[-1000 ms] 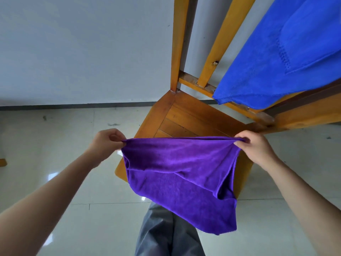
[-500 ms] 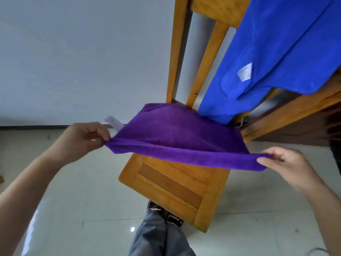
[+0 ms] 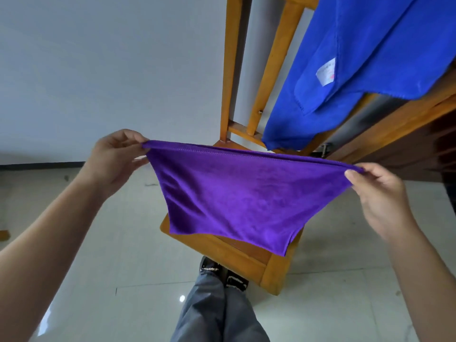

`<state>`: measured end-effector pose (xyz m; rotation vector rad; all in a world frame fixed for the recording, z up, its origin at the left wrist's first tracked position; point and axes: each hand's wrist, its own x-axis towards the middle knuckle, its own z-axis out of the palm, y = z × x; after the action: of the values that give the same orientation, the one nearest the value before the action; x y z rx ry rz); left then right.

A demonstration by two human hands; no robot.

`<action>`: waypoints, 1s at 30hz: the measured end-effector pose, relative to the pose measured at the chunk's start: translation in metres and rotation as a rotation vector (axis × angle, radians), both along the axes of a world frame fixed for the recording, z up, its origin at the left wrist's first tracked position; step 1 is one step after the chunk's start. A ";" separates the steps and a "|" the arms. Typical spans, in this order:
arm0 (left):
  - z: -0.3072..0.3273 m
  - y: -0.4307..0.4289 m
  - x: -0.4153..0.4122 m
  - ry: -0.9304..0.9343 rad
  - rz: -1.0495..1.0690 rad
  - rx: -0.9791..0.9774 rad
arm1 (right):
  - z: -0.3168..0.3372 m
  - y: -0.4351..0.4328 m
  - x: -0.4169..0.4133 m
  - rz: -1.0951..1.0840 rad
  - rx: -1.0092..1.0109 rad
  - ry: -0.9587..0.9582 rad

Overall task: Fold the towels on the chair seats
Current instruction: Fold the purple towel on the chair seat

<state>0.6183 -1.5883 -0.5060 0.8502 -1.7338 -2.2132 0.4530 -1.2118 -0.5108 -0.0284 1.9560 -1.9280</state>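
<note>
A purple towel hangs doubled over in the air above the wooden chair seat. My left hand pinches its upper left corner. My right hand pinches its upper right corner. The top edge is stretched taut between both hands, and the lower edge hangs down over the seat, hiding most of it. A blue towel with a white label is draped over the chair's backrest at the upper right.
The chair's wooden back posts rise behind the towel against a white wall. A dark wooden piece of furniture stands at the right. My legs and shoes are just in front of the seat on the glossy tiled floor.
The purple towel, held out flat over the seat half a second ago, now hangs down from its top edge. Both hands have risen and moved further apart.
</note>
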 end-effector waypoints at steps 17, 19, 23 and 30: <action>-0.062 0.003 0.048 -0.356 -0.117 0.250 | -0.054 0.039 0.058 0.091 -0.005 -0.457; -0.085 0.010 0.057 -0.516 -0.075 0.191 | -0.081 0.042 0.070 0.077 0.091 -0.536; -0.118 0.024 0.068 -0.699 -0.110 0.071 | -0.127 0.041 0.082 0.055 0.235 -0.640; -0.143 0.029 0.049 -0.730 -0.046 -0.046 | -0.161 0.026 0.075 -0.002 0.449 -0.588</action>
<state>0.6674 -1.5590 -0.6486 1.7807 -2.0776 -2.0035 0.5276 -1.1861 -0.6719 0.5911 1.8993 -1.2521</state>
